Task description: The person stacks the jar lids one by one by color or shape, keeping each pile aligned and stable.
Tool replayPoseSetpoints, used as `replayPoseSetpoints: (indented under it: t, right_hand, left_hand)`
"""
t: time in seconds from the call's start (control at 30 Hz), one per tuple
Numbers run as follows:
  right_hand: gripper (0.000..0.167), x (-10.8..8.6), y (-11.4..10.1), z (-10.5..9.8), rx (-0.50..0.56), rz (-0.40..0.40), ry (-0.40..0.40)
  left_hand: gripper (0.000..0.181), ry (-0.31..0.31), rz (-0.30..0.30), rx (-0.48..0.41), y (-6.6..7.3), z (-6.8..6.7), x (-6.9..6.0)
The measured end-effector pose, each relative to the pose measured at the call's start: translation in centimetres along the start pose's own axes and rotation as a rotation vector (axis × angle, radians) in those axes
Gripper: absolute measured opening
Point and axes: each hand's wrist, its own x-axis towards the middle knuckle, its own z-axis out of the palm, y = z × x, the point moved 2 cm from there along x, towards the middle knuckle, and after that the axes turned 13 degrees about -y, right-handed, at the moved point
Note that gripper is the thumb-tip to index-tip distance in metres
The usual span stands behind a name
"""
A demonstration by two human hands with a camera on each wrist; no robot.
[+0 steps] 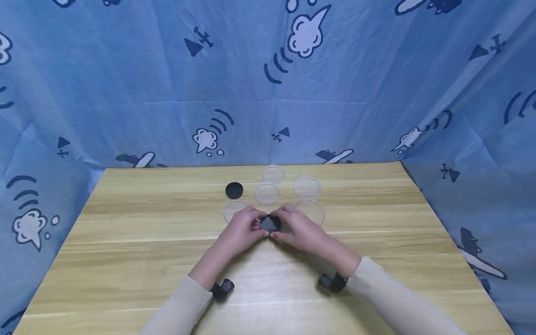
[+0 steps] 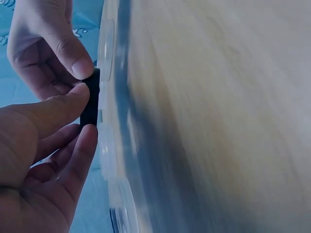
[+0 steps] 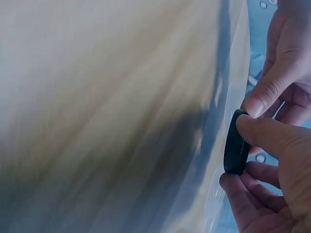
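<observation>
Both hands pinch one small black round disc (image 1: 270,224), which looks like a lid, in the middle of the head view. My left hand (image 1: 244,228) has thumb and fingers on its left side, and my right hand (image 1: 299,229) grips its right side. The left wrist view shows the disc (image 2: 91,104) edge-on beside the fingertips. In the right wrist view, its thick rim (image 3: 235,145) is tilted up off the tabletop. Fingers cover part of its edge, and its underside is hidden.
A second black round lid (image 1: 234,190) with a raised rim lies behind the left hand. Several clear round discs lie around the hands, among them one at the back (image 1: 273,174) and one to the right (image 1: 307,187). A blue patterned curtain (image 1: 234,83) hangs behind the wooden table (image 1: 146,242).
</observation>
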Motion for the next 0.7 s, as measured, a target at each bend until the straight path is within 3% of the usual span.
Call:
replayPoseSetpoints:
  t: [0.43, 0.7]
  right_hand:
    - [0.046, 0.9, -3.0, 2.3, 0.065, -0.042, -0.047]
    - [0.044, 1.7, -4.2, 3.4, 0.053, -0.043, -0.079]
  left_hand:
    - [0.04, 0.007, -0.042, -0.014, -1.5, -1.0, -3.8]
    - [0.04, -0.016, -0.075, -0.03, -2.6, -1.3, -5.2]
